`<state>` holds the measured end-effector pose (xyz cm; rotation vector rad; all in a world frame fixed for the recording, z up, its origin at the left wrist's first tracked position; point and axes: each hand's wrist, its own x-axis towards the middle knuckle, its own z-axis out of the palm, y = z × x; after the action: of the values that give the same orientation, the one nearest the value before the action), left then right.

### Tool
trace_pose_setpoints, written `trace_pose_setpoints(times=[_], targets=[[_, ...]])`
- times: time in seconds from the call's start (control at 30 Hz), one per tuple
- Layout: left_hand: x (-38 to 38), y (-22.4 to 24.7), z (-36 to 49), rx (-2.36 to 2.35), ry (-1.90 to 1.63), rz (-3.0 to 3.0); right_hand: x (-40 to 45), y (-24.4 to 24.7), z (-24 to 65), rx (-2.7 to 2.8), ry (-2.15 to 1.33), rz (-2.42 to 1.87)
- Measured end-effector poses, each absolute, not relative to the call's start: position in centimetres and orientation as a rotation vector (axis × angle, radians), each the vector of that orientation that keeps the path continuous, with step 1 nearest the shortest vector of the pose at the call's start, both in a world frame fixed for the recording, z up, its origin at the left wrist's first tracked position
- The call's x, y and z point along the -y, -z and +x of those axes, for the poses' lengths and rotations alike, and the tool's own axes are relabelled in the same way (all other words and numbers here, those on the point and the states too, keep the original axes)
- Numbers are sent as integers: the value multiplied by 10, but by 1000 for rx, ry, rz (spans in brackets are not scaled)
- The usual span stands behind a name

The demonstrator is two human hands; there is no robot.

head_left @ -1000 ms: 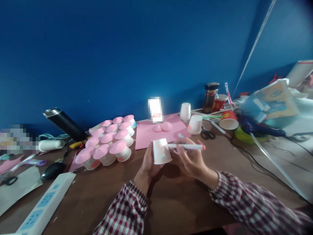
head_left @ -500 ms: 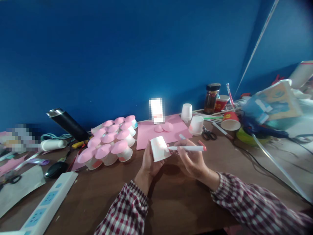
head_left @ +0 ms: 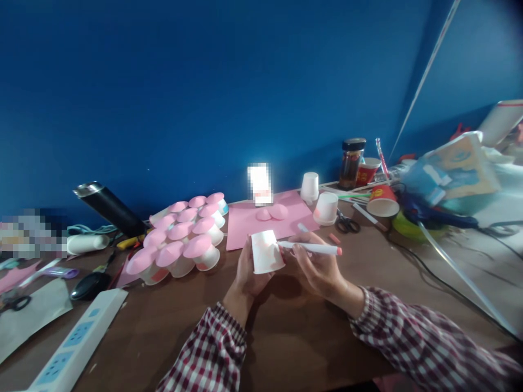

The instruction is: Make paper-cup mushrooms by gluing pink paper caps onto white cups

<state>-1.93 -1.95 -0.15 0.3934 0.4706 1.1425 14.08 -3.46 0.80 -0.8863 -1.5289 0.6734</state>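
Note:
My left hand [head_left: 248, 272] is closed around an upside-down white paper cup [head_left: 266, 253], its fingers behind and under it. Pinched in my right hand [head_left: 321, 269] is a white marker pen [head_left: 316, 248] with a red end; its tip reaches the cup's right side. Faint reddish marks show on the cup. Beyond my hands lies a pink paper sheet [head_left: 241, 228] with two pink paper discs [head_left: 279, 212] on it. To the left stand several upturned cups topped with pink paper cones [head_left: 197, 246]. Two more white cups [head_left: 327, 208] stand upside down to the right.
At the left are a white power strip [head_left: 81, 337], a black computer mouse [head_left: 90, 286] and a black thermos [head_left: 112, 209]. Scissors [head_left: 347, 222], a jar [head_left: 352, 163], red cups [head_left: 383, 201] and a cable lie to the right. A blue wall rises behind.
The held cup has turned slightly, showing some red at its right edge. The marker stays against its side. The whole view has shifted a little.

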Motion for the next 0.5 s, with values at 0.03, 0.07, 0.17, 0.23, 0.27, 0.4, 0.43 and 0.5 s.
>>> trace_pose_setpoints(times=[0.03,0.07,0.17,0.23,0.27,0.4,0.43,0.5], targets=[[20,1,-19,-463,-1135,388,34,-6,141,1529,-671,-889],[20,0,-18,-458,-1124,382,33,-5,141,1529,-677,-889],[20,-1,-18,-451,-1089,368,33,-3,141,1526,-692,-874],[20,-1,-18,-455,-1091,372,34,-3,141,1521,-696,-863],[21,-1,-18,-460,-1099,381,34,-3,141,1519,-696,-858],[22,-2,-17,-504,-1116,435,34,-5,141,1541,-666,-865],[22,-2,-16,-516,-1119,444,34,-6,141,1553,-652,-871],[22,-4,-15,-565,-1156,467,34,-9,141,1567,-624,-881]])
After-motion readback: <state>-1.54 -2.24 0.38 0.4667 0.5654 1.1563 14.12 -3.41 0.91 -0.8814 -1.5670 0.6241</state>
